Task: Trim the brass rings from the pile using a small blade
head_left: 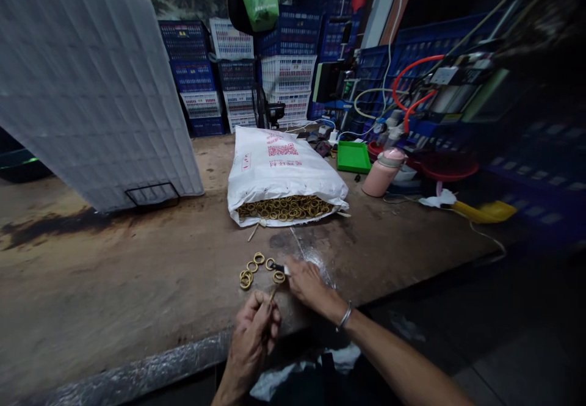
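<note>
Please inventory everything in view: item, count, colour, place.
woven sack: one, white with red print, mid-table
rings in sack: many, brass-coloured, at its mouth
loose rings: several, brass-coloured, before the sack
ring: one, brass-coloured, left fingers
small tool: one, black and white, right fingers
ribbed panel: one, whitish, left
crates: many, blue or white, behind
fan: one, black, behind sack
tray: one, green, right
bottle: one, pink, right
hoses: several, red or pale, right
table: one, brown, underneath
bracelet: one, silvery, right wrist
left hand, right hand: bare, near edge
</note>
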### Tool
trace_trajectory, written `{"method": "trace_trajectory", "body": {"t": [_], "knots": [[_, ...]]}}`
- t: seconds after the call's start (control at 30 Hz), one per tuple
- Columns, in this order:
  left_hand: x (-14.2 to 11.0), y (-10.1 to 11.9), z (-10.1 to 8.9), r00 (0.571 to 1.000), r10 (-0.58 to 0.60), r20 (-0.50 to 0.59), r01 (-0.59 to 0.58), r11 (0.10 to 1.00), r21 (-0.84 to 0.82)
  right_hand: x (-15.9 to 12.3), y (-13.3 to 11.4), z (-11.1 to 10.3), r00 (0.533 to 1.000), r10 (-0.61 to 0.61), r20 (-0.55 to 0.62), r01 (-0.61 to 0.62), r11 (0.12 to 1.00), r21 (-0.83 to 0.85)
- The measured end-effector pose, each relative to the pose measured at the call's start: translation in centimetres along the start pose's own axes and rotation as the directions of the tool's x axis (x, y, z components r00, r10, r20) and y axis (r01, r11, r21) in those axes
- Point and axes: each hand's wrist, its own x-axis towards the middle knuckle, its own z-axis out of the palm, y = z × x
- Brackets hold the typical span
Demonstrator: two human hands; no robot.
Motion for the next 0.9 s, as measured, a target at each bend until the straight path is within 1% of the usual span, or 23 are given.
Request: {"method": "trace_trajectory", "body": {"t": [0.07,0.13,0.23,0.37,0.5,0.57,0.63,0.7,0.77,0.83,0.9], "knots": [[-0.3,0.3,0.1,1.0,-0.005,0.029,0.006,0.999,-0.054,0.9,1.1,-0.2,0.998,-0.02,-0.055,0.02,1.0,0.006],[-0.1,0.2,-0.2,1.0,0.025,0.017,-0.023,0.994,-0.106,1.8,1.7,-0.1,0.994,-0.051,-0.095,0.054,0.998,0.033],[0.5,-0.2,-0.9,0.998,0.058,-0.011,-0.059,0.987,-0.151,3.2,1.5,0.3,0.991,-0.066,-0.12,0.075,0.995,0.073],[0.9,-0.4,-1.6,1.0,0.021,-0.004,-0.021,0.974,-0.226,4.6,0.7,1.0,0.994,-0.074,-0.078,0.081,0.993,0.088],[0.8,-0.1,-1.8,0.999,-0.04,0.008,0.041,0.95,-0.311,5.3,0.4,1.4,0.996,-0.083,-0.028,0.085,0.994,0.072],[1.0,0.0,-1.8,0.998,-0.062,-0.01,0.055,0.934,-0.354,5.4,0.3,1.4,0.997,-0.07,-0.013,0.071,0.996,0.06],[1.2,-0.1,-1.8,0.995,-0.083,-0.059,0.054,0.92,-0.388,5.3,0.3,1.2,0.999,-0.052,-0.012,0.053,0.996,0.072],[1.5,-0.3,-1.7,0.989,-0.092,-0.115,0.04,0.921,-0.389,5.0,0.1,1.0,0.999,-0.043,-0.022,0.045,0.99,0.135],[1.7,-0.5,-1.6,0.986,-0.073,-0.152,0.015,0.935,-0.354,4.6,-0.2,0.6,0.998,-0.045,-0.036,0.052,0.968,0.247],[1.8,-0.7,-1.4,0.985,-0.038,-0.166,-0.015,0.951,-0.309,4.0,-0.6,0.2,0.998,-0.049,-0.048,0.064,0.92,0.388],[1.9,-0.8,-1.1,0.985,0.006,-0.172,-0.053,0.961,-0.271,3.2,-1.2,-0.1,0.997,-0.05,-0.056,0.072,0.843,0.532]]}}
